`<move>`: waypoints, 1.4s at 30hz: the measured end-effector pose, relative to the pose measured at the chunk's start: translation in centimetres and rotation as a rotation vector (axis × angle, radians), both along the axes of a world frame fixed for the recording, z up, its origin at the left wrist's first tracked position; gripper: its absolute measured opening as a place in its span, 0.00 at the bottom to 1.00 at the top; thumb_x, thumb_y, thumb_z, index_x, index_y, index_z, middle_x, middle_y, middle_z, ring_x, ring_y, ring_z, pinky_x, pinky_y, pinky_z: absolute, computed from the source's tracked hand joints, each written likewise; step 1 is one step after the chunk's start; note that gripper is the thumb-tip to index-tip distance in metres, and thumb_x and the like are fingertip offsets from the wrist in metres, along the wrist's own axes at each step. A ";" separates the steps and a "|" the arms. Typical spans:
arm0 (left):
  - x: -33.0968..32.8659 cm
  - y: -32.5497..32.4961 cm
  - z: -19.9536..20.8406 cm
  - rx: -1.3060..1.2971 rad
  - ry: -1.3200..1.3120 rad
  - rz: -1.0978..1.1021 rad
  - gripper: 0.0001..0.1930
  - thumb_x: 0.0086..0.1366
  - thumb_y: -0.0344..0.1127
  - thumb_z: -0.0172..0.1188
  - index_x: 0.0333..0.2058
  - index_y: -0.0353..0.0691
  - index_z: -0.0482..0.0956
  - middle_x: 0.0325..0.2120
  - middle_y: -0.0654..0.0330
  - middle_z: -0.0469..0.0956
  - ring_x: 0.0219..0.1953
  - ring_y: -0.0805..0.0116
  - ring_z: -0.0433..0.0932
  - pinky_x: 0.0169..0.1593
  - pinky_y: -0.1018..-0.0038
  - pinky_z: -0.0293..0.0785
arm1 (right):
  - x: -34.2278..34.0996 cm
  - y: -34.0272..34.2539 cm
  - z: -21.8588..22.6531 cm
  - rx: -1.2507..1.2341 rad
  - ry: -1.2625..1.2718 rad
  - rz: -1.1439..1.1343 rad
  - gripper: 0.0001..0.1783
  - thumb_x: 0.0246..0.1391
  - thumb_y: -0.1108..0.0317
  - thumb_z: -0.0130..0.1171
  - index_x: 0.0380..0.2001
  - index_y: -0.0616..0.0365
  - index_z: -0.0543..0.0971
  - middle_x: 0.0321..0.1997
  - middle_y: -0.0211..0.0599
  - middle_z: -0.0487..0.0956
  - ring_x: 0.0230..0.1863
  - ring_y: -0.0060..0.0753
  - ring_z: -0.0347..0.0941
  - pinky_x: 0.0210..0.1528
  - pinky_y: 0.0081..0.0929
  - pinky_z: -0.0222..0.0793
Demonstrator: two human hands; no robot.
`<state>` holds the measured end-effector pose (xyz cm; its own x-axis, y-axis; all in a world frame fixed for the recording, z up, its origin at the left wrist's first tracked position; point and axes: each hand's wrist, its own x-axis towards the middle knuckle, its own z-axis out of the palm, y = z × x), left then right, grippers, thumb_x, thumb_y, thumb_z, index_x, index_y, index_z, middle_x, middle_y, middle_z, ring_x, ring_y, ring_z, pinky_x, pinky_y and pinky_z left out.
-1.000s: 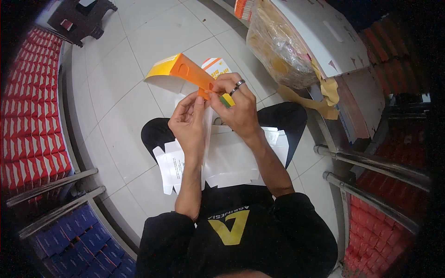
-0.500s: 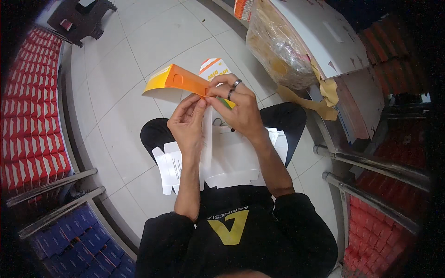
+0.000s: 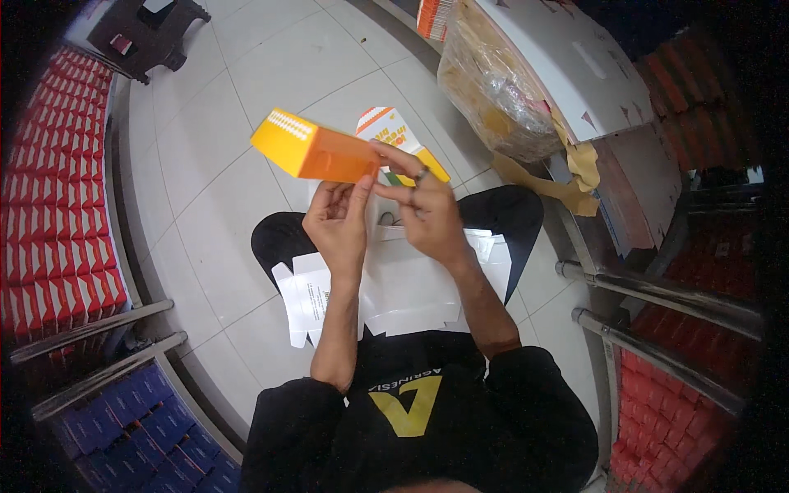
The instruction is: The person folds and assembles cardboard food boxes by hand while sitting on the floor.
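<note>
Down by the floor's left edge there's shelving packed with red cartons (image 3: pixel 49 189), and blue cartons (image 3: pixel 140 419) on the rack below. The orange carton (image 3: pixel 316 152) is up in front of me above my knees, closed end pointing left, so I can work on the open end nearest my fingers. My left hand (image 3: pixel 339 220) has its grip pinching the carton's lower edge from underneath, thumb up against the side, I'd say to keep it steady. My right hand (image 3: pixel 423 209) grips the flap end, ring finger showing, fingers curled over the top so the flaps (image 3: pixel 390 127) stay where I can get at them. Can't make out exactly how the flaps sit, my fingers cover that bit. The stack of flat white blanks (image 3: pixel 411 283) rests on my lap, within easy reach. At the right there's a plastic-wrapped bundle (image 3: pixel 493 90) under a white cardboard box (image 3: pixel 575 66), partly cut off at the top.
</note>
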<state>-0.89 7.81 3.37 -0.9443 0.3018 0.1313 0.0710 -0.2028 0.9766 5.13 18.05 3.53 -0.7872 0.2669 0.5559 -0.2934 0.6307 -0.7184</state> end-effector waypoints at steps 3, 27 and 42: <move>0.1 -0.6 0.9 -0.207 0.295 -0.049 0.09 0.54 0.20 0.59 0.36 0.33 0.77 0.31 0.59 0.78 0.35 0.73 0.75 0.41 0.81 0.69 | 1.3 1.5 -0.7 -0.544 0.105 0.108 0.18 0.45 0.80 0.46 0.41 0.65 0.76 0.52 0.49 0.69 0.52 0.41 0.68 0.55 0.30 0.60; -1.2 -2.9 -0.9 -0.414 0.326 -0.478 0.20 0.49 0.19 0.55 0.44 0.37 0.74 0.40 0.57 0.76 0.44 0.64 0.74 0.46 0.68 0.71 | 3.6 3.9 0.4 -0.208 -0.206 -0.388 0.20 0.46 0.75 0.52 0.46 0.66 0.73 0.45 0.49 0.74 0.45 0.40 0.73 0.46 0.29 0.68; 1.3 0.4 -2.6 0.071 -0.341 -0.266 0.16 0.64 0.40 0.51 0.42 0.32 0.71 0.35 0.57 0.76 0.37 0.71 0.76 0.38 0.76 0.74 | 2.2 -2.0 -2.2 0.166 -0.105 -0.563 0.21 0.37 0.72 0.63 0.40 0.60 0.76 0.39 0.38 0.73 0.44 0.39 0.68 0.48 0.36 0.58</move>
